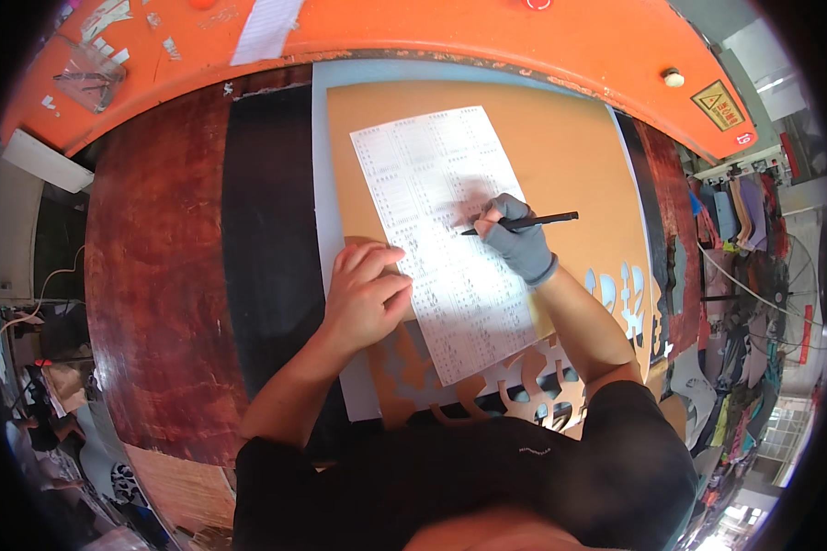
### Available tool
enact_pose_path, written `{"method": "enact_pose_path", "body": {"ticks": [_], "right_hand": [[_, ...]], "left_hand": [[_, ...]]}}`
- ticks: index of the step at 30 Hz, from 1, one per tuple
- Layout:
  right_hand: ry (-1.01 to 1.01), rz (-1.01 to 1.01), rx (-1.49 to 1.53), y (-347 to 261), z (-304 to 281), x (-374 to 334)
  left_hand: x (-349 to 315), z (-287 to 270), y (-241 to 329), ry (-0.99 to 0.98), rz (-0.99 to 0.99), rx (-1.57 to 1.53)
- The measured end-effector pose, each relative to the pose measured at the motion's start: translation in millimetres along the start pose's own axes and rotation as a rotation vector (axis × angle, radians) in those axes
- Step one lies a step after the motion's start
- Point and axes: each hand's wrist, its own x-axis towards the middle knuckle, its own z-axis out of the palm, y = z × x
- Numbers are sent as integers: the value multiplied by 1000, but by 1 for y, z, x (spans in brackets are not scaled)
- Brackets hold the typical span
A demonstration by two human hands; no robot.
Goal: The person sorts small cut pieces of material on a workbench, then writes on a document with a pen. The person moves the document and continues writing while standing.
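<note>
A white printed sheet of paper [450,174] lies slightly turned on a tan sheet of material [570,147]. My right hand [519,241], in a grey fingerless glove, grips a black pen [547,220] whose tip points at the middle of the paper. Beside the paper's left edge rests my left hand [369,286], bare, fingers curled loosely and thumb apart from them. It seems to hold nothing. Along its near side the tan sheet has cut-out shapes [524,381], partly hidden by my right forearm and the paper.
An orange machine beam [386,32] spans the far side, with a white knob [674,78] and a yellow warning label [718,106] at right. Under the tan sheet is a pale blue-white board [326,184]. A worn reddish-brown table surface [156,275] extends left; coloured pieces [744,216] hang at right.
</note>
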Motion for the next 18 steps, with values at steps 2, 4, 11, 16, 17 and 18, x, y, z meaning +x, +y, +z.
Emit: {"method": "enact_pose_path", "body": {"ticks": [2, 4, 11, 16, 17, 18], "right_hand": [[37, -24, -90, 3, 6, -6], [46, -83, -72, 7, 10, -12], [55, -42, -102, 7, 13, -14], [28, -8, -189, 2, 13, -15], [24, 3, -215, 3, 12, -15], [11, 12, -203, 4, 11, -16]], "left_hand": [[-1, 2, -1, 11, 5, -2], [-4, 4, -3, 18, -4, -16], [-3, 5, -2, 25, -21, -8], [-2, 3, -1, 13, -30, -2], [-3, 4, -1, 11, -31, -1], [-4, 4, -2, 2, -40, 2]]}}
